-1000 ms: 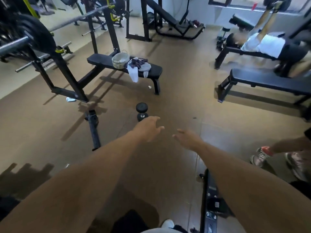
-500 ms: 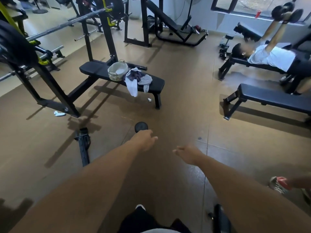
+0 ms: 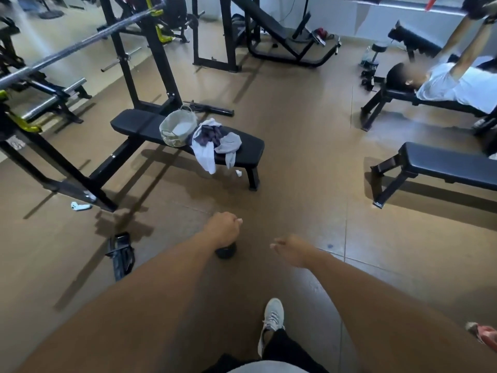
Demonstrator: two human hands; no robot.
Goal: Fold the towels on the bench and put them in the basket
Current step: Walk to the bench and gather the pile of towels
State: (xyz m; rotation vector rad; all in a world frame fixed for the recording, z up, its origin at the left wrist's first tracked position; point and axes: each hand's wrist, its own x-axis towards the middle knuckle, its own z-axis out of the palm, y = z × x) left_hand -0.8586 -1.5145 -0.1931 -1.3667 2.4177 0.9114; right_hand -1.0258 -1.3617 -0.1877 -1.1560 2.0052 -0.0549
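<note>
My left hand (image 3: 222, 228) was loosely curled and my right hand (image 3: 291, 249) relaxed, both empty, mid-frame. Crumpled soft towels (image 3: 213, 142) lay beside the round woven basket (image 3: 177, 129) on the padded black bench (image 3: 250, 148), centre-left.

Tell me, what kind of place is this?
Most likely a gym: a barbell rests on a black rack, padded benches stand on the brown floor, and a person lies on one lifting weights. Towels and a basket sit on the nearest bench.

The left hand (image 3: 222, 229) hid most of a dark dumbbell (image 3: 226, 251); the basket (image 3: 178, 127) hid its own contents.
</note>
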